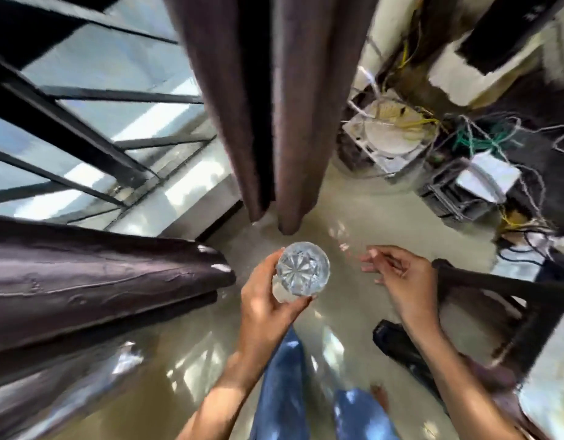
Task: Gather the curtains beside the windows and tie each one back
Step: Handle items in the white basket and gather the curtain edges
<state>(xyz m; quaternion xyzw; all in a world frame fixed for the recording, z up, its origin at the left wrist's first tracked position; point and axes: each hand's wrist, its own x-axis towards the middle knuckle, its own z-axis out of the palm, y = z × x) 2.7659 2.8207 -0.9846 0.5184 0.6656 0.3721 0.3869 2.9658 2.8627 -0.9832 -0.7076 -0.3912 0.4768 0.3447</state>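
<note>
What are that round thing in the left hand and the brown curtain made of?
The round thing looks like clear cut glass or crystal: transparent, with a star pattern and bright glints. The curtain looks like heavy matte woven fabric hanging in deep soft folds; the exact fibre is unclear.

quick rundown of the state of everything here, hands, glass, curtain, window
left hand: grips the glass from the side
right hand: fingers loosely curled, holds nothing
cut glass tumbler: upright, looks empty
brown curtain: hangs loose to the floor, not tied back
window: uncovered, daylight through the bars
</note>
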